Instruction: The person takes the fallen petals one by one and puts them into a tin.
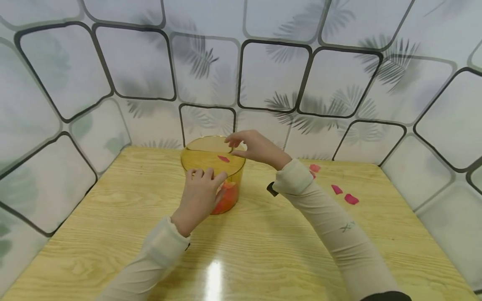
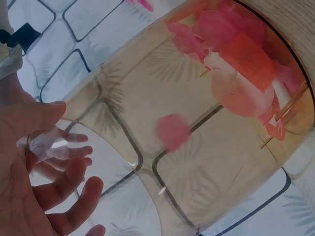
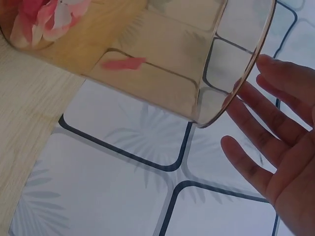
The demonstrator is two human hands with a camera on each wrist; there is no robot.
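Observation:
A transparent amber tub [image 1: 238, 173] stands on the table, with a heap of pink and orange-red petals [image 2: 241, 69] at its bottom. One pink petal [image 1: 224, 159] is in mid-air inside it, blurred in both wrist views. My right hand [image 1: 260, 148] hovers at the tub's right rim with its fingers spread and holding nothing, as the right wrist view shows. At the near side, my left hand [image 1: 197, 192] is beside the rim, fingers loosely bent and nothing between them.
On the wooden table [image 1: 124, 200], several loose pink petals [image 1: 352, 199] lie to the right, partly behind the right sleeve. A patterned backdrop [image 1: 205, 71] with dark outlines and leaf prints surrounds the back and sides, close behind the tub.

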